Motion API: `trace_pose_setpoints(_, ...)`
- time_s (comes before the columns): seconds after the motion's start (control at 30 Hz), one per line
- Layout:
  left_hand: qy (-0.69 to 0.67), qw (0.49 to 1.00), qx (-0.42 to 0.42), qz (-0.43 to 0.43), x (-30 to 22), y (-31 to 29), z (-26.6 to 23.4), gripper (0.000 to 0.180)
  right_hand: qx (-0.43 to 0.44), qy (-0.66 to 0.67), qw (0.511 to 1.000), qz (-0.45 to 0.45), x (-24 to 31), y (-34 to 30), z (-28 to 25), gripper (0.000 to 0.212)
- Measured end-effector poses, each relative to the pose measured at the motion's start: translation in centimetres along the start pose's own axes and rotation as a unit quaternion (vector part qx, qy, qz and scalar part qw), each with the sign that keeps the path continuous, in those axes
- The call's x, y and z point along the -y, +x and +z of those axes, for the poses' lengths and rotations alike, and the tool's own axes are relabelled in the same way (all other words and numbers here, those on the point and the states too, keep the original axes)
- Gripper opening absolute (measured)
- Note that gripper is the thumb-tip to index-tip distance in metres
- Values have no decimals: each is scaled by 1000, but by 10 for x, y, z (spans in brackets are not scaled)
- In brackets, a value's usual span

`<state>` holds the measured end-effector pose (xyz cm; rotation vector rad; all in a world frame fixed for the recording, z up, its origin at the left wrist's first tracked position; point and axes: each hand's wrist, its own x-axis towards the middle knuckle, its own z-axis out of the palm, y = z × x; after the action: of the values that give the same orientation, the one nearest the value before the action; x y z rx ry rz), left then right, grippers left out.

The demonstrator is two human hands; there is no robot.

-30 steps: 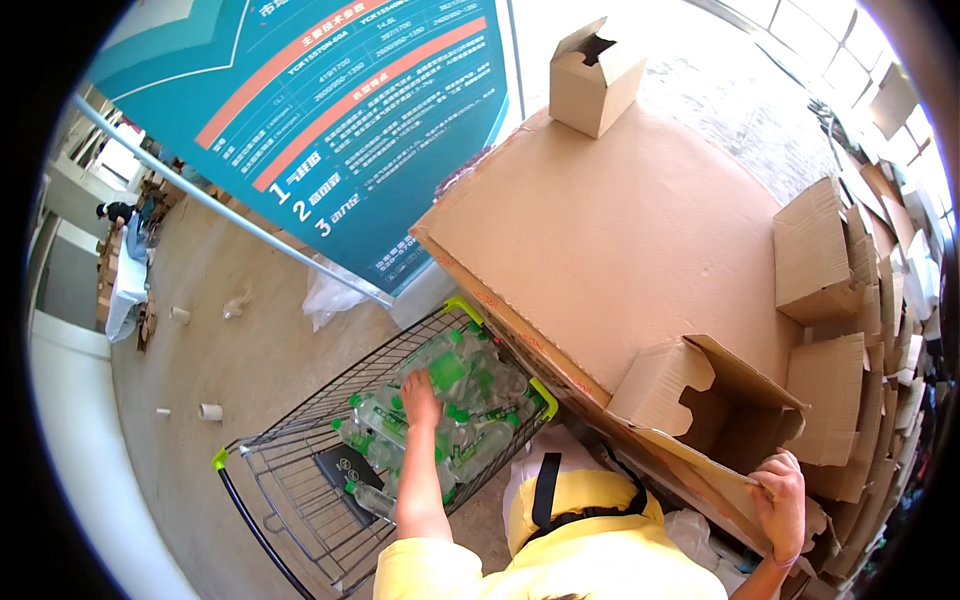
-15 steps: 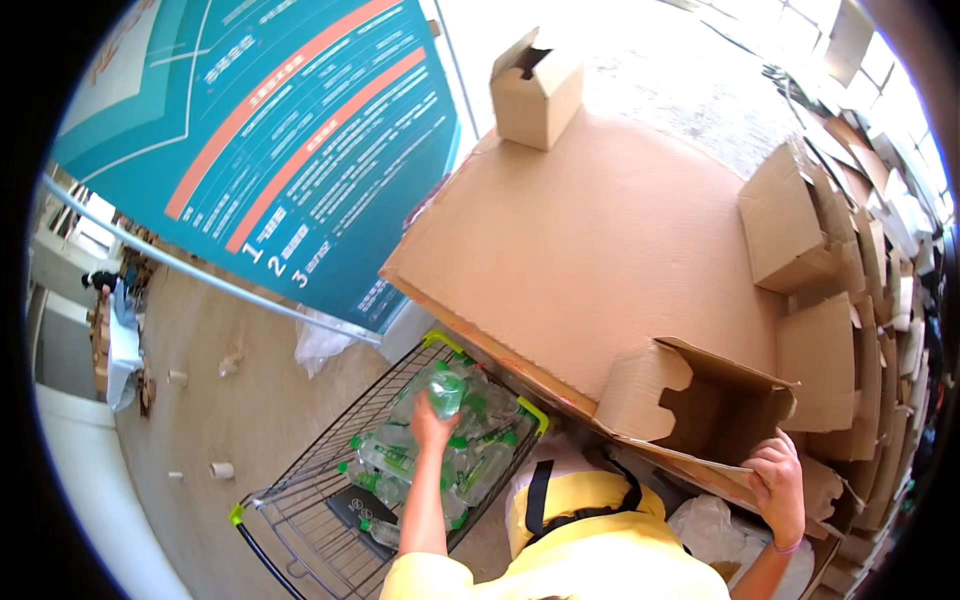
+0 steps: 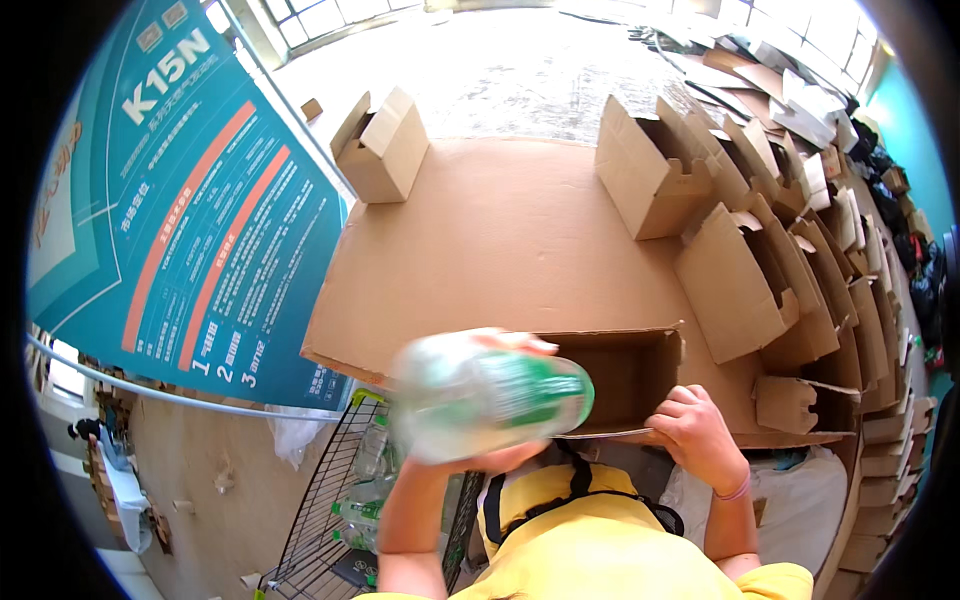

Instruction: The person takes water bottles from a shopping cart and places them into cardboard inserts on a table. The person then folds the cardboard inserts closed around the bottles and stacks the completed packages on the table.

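Observation:
My left hand (image 3: 505, 458) is wrapped round a clear plastic bottle (image 3: 490, 398) with a green label, blurred by motion and held up on its side. The bottle hangs at the left end of an open cardboard box (image 3: 630, 362), hiding that end. My right hand (image 3: 692, 432) pinches the near rim of this box at its right corner. The box stands at the near edge of a large cardboard-covered surface (image 3: 500, 235). Below on the left, a wire shopping cart (image 3: 305, 520) holds several more clear bottles (image 3: 365, 512) with green caps.
Open cardboard boxes (image 3: 740, 290) crowd the right side in rows, and a small one (image 3: 800, 402) lies at the near right. Another box (image 3: 385, 150) stands at the far left corner. A teal banner (image 3: 190, 240) on a frame rises at the left.
My left hand has lifted the bottle out of the cart, up and right to the box. My right hand still grips the box rim. The view has shifted.

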<state>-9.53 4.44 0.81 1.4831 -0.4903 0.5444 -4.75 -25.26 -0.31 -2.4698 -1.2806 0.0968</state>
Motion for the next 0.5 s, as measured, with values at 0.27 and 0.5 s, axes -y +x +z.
trace_pose_setpoints(0.27,458,644,549,-271,84,39,78,82,-34,29,998,-35,-15,-11,9,7)
trace_pose_setpoints(0.5,544,500,632,-234,194,7,98,49,-38,7,997,-72,-17,-11,19,7)
